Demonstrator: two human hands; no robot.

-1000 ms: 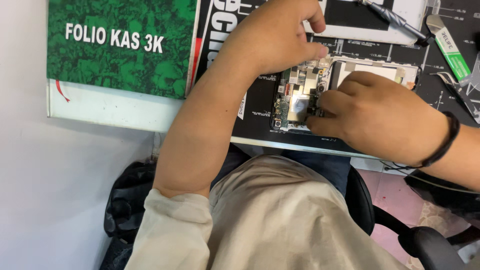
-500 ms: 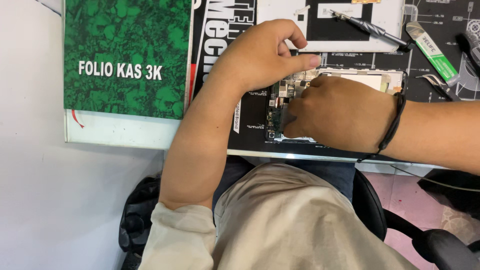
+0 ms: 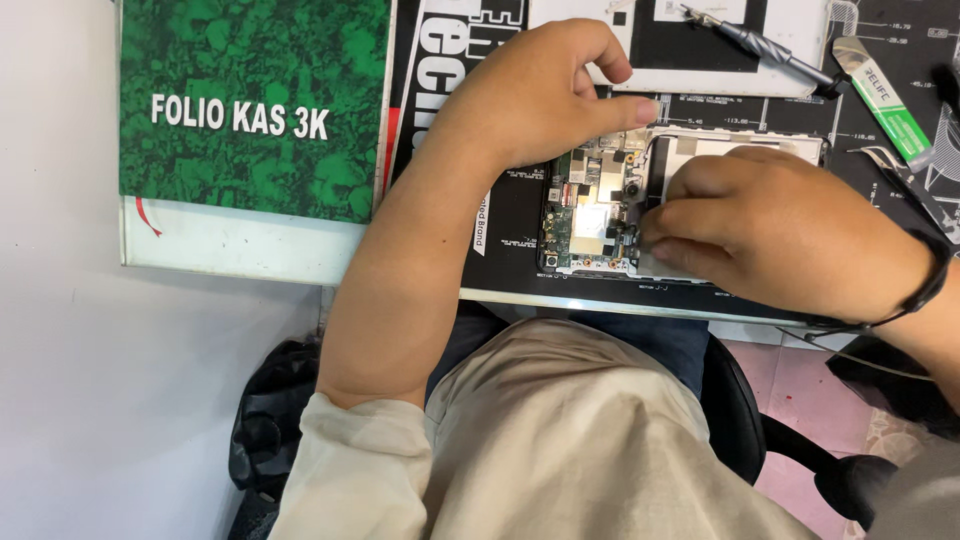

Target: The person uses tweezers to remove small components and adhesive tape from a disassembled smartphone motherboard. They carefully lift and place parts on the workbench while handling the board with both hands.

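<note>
On the black work mat (image 3: 520, 215), near its front edge, an opened phone (image 3: 600, 210) is laid flat with its back cover off, so that the circuit board and metal shields are exposed. Its long axis is set across the view, left to right, roughly parallel to the mat's front edge; the board end is turned toward the left, while the other end is covered by the right hand (image 3: 780, 235). The phone's upper edge is steadied by the left hand (image 3: 535, 95), whose fingers are curled and whose thumb is pressed along the frame. The right hand's fingers are bunched together over the seam beside the board; whether something small is pinched between them cannot be told, since the fingertips are turned away. A dark band is worn on the right wrist.

To the left, a green ledger book (image 3: 250, 100) is laid partly over the mat. Beyond the phone, a white panel with a black rectangle (image 3: 700, 45) is seen, with a metal screwdriver (image 3: 760, 45) resting across it. Further right, a green-and-silver pry tool (image 3: 885, 100) and a pair of tweezers (image 3: 905, 175) are laid on the mat, well apart from the hands. The phone's right half is hidden, the panel and book are cut off by the top edge, and the small board parts are too fine to be made out.
</note>
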